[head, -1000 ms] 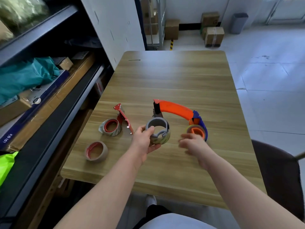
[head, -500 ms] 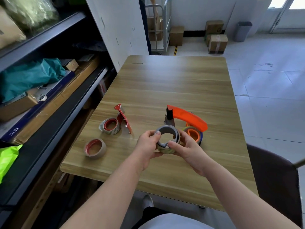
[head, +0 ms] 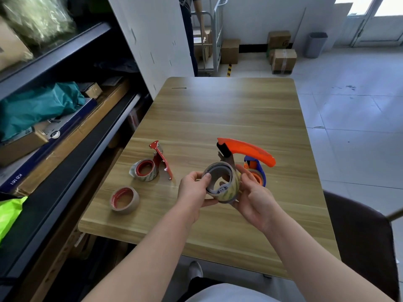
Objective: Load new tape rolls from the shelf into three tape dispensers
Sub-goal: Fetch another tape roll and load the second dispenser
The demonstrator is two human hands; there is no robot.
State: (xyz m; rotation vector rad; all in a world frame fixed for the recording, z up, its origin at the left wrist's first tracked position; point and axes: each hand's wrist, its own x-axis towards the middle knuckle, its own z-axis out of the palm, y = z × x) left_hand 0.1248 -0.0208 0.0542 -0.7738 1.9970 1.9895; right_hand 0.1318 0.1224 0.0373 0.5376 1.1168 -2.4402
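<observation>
The grey-cored roll of clear tape (head: 222, 182) is gripped between both closed hands, left hand (head: 194, 192) and right hand (head: 254, 197); the orange plastic dispenser (head: 248, 151) is seen just behind them.

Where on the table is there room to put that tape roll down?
The far half of the table, beyond the red dispenser and the orange dispenser, is bare. So is the near strip by the loose roll. The middle is crowded around both hands.

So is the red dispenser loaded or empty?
Loaded: the red dispenser lies on the table with a tape roll on its hub.
</observation>
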